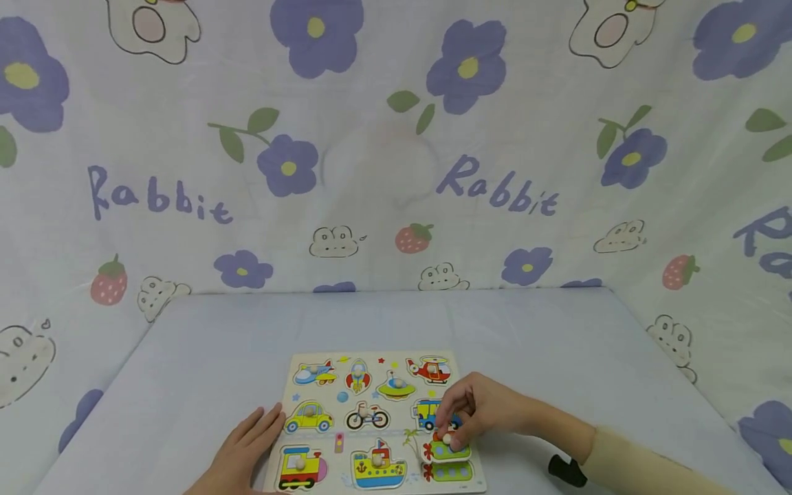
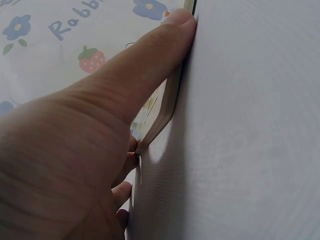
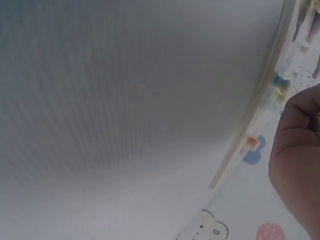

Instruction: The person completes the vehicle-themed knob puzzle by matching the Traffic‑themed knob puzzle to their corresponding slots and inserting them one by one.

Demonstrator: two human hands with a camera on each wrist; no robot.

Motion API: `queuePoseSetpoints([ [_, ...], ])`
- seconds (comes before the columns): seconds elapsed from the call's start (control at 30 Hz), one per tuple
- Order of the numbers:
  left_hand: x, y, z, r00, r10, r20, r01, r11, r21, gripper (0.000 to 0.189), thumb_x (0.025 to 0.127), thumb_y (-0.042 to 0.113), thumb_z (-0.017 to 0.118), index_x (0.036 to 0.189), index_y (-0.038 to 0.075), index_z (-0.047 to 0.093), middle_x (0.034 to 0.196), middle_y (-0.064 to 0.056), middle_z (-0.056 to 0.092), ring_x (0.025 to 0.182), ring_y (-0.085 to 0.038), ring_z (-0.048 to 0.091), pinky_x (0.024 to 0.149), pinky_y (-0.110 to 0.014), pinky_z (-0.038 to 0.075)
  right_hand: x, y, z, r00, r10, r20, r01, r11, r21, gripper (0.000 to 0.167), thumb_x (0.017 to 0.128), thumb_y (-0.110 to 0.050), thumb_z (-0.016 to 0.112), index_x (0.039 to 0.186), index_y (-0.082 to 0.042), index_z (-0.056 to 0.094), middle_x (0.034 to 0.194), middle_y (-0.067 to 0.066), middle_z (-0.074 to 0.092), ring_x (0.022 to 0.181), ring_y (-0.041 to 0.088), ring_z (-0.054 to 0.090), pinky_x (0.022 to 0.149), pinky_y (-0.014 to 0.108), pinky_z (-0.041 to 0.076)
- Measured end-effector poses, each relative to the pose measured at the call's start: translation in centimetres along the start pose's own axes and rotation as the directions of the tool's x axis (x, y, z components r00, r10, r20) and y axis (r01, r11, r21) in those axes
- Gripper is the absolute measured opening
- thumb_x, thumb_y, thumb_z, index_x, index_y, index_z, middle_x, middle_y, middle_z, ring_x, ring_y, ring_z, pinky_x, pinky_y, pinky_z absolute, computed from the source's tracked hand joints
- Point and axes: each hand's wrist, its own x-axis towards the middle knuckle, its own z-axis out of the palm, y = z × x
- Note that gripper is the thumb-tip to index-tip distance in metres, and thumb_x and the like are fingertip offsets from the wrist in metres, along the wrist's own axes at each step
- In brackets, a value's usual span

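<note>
A wooden knob puzzle board (image 1: 339,474) lies on the white table, its vehicle pieces fitted with small round knobs. Between thumb and fingers my right hand (image 1: 489,409) pinches the knob of a green submarine piece (image 1: 460,451) with a red propeller. That piece is over the board's lower right corner, just above the matching submarine picture (image 1: 454,473). My left hand (image 1: 238,454) rests against the board's left side with its fingers extended. In the left wrist view, the thumb (image 2: 150,55) lies along the board's edge. The right wrist view hides the held piece.
Around the submarine picture are the blue and yellow bus piece (image 1: 425,414), the boat piece (image 1: 379,474) and the bicycle piece (image 1: 368,416). A black object (image 1: 567,470) lies under the right forearm. A patterned cloth (image 1: 383,137) stands behind the table.
</note>
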Motion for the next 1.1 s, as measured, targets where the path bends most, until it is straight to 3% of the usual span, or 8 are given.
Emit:
queuePoseSetpoints([
  [0.1,0.0,0.0,0.0,1.000,-0.010,0.014,0.010,1.000,0.013,0.117,0.063,0.073,0.075,0.147,-0.002,0.042,0.153,-0.016,0.038,0.137,-0.045,0.026,0.104,-0.067,0.028,0.1,0.1,0.2,1.000,0.011,0.027,-0.011,1.000,0.006,0.027,0.078,-0.002,0.081,0.103,0.000,0.072,0.098,0.019,0.072,0.052,0.008,0.042,0.046,0.019,0.032],
  [0.6,0.0,-0.5,0.3,0.994,0.089,-0.058,-0.085,0.995,0.059,0.113,0.065,0.070,0.077,0.143,-0.005,0.045,0.149,-0.019,0.042,0.132,-0.047,0.033,0.100,-0.066,0.034,0.0,0.4,1.3,0.996,0.094,0.007,-0.093,0.994,-0.055,0.023,0.076,-0.003,0.084,0.097,-0.006,0.075,0.092,0.014,0.073,0.044,0.007,0.039,0.040,0.018,0.033],
  [0.73,-0.1,-0.3,0.2,0.995,0.079,-0.053,-0.076,0.996,0.048,0.114,0.065,0.069,0.078,0.144,-0.005,0.044,0.149,-0.020,0.041,0.133,-0.048,0.031,0.100,-0.067,0.032,-0.1,0.4,1.4,0.995,0.096,0.016,-0.095,0.995,-0.038,0.023,0.076,-0.002,0.084,0.097,-0.004,0.074,0.092,0.015,0.073,0.045,0.007,0.040,0.040,0.018,0.034],
  [0.97,0.1,0.3,-0.1,1.000,-0.003,0.001,0.003,1.000,-0.007,0.117,0.065,0.072,0.076,0.148,-0.003,0.040,0.153,-0.018,0.035,0.137,-0.046,0.024,0.102,-0.070,0.027,-0.2,0.5,1.7,0.995,0.096,0.024,-0.096,0.995,-0.033,0.022,0.076,-0.001,0.084,0.095,-0.003,0.074,0.091,0.016,0.073,0.046,0.007,0.041,0.041,0.017,0.034],
  [1.1,0.0,0.3,-0.1,1.000,-0.003,0.009,0.004,1.000,-0.007,0.116,0.066,0.070,0.076,0.147,-0.003,0.040,0.153,-0.018,0.036,0.137,-0.047,0.025,0.102,-0.070,0.027,-0.3,0.6,1.9,0.995,0.101,0.014,-0.101,0.994,-0.043,0.020,0.076,-0.002,0.083,0.095,-0.004,0.074,0.091,0.015,0.073,0.046,0.007,0.040,0.041,0.017,0.033],
])
